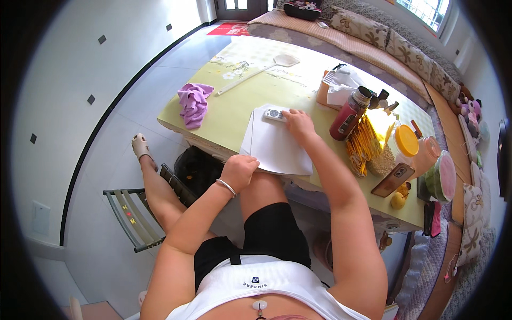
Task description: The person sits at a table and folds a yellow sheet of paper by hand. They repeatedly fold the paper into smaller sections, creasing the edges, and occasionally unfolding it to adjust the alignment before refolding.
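White sheets of paper lie at the table's near edge, partly overhanging it. My left hand is closed on their lower left edge, its fingers bent at the corner. A small white remote control with grey buttons rests across the top of the paper. My right hand has its fingertips curled at the remote's right end, while the palm hovers over the paper's right side. How the thumb sits is hidden.
A purple cloth and a long-handled white fly swatter lie left on the table. To the right stand a tissue box, a red thermos, yellow packets, a yellow-lidded jar and a phone.
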`<state>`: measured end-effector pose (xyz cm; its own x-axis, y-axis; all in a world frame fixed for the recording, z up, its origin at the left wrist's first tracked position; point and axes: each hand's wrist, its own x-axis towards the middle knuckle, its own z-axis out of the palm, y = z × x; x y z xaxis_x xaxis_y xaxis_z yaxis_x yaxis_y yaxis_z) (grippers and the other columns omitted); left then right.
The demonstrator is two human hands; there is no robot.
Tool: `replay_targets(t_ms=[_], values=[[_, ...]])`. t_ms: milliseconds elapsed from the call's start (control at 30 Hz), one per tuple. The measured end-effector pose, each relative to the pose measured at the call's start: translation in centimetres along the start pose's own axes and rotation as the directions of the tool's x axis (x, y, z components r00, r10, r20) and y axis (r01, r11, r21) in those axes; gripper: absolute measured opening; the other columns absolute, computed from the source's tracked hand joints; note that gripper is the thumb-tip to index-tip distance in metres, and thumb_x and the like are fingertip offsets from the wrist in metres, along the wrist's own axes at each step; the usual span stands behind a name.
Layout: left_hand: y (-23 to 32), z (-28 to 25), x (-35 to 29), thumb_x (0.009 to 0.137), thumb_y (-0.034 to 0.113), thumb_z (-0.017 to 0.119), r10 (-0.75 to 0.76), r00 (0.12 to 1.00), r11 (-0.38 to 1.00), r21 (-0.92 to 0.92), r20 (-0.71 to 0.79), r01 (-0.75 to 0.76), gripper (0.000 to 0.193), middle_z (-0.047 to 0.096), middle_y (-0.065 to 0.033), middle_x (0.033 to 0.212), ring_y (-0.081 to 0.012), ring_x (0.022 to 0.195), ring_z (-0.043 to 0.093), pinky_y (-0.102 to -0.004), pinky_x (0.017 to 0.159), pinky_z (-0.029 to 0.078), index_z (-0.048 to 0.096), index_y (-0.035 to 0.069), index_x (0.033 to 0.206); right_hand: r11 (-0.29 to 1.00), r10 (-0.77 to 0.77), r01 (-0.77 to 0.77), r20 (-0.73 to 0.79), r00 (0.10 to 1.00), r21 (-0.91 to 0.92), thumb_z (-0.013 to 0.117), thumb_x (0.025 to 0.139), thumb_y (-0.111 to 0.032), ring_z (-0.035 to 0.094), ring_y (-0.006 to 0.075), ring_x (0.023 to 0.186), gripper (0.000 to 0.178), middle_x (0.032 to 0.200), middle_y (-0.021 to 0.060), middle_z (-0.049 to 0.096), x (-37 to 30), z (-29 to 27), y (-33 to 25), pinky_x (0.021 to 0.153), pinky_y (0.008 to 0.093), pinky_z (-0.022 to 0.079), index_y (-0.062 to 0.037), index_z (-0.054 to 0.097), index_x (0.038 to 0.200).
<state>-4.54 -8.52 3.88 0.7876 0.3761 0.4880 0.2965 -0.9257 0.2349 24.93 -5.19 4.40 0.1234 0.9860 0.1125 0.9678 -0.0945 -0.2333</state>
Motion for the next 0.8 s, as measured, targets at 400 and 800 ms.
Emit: replay_targets(t_ms=[400,800], values=[[-1.4,-1.1,1.2,0.085,0.009,0.072,-0.259,0.966,0.87,-0.432,0.007,0.236,0.009,0.075,-0.0131,0.097,-0.029,0.095,0.07,-0.0365,0.089,0.054,0.076,0.001,0.087,0.567,-0.042,0.005,0.023,0.999,0.824,0.068,0.096,-0.033,0.06,0.0241,0.123,0.048,0.13,0.0171,0.065,-3.8,-3.0,1.0,0.104,0.0342,0.044,-0.0038,0.063,0.134],[-8.0,4.6,6.8,0.095,0.019,0.069,-0.682,0.711,0.445,-0.676,0.169,0.588,0.031,0.072,-0.0067,0.084,-0.0103,0.074,0.065,-0.0252,0.068,0.051,0.066,-0.003,0.117,0.573,0.379,-0.19,-0.052,0.924,0.797,0.078,0.085,-0.031,0.062,0.0139,0.072,0.032,0.083,0.0037,0.071,-9.8,2.0,3.8,0.068,0.0346,0.047,0.0003,0.073,0.081]])
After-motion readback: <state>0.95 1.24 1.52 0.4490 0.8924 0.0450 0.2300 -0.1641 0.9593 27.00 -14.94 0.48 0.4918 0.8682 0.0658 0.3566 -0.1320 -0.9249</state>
